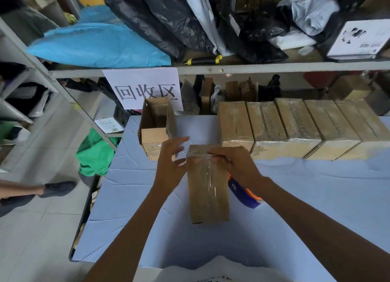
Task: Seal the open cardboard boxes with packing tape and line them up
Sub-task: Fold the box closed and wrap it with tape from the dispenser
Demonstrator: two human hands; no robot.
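Note:
A closed cardboard box lies in the middle of the blue table, with a strip of clear tape running along its top. My right hand presses the tape down at the box's far edge, fingers curled over it. My left hand hovers at the box's far left corner, thumb and fingers spread near a loose end of clear tape. An open box stands behind my left hand. Several sealed boxes sit in a row at the back right.
An orange and blue tape dispenser lies right of the box, partly under my right forearm. A shelf rack with bags and a paper sign stands behind the table. A person's leg and shoe are on the floor at left.

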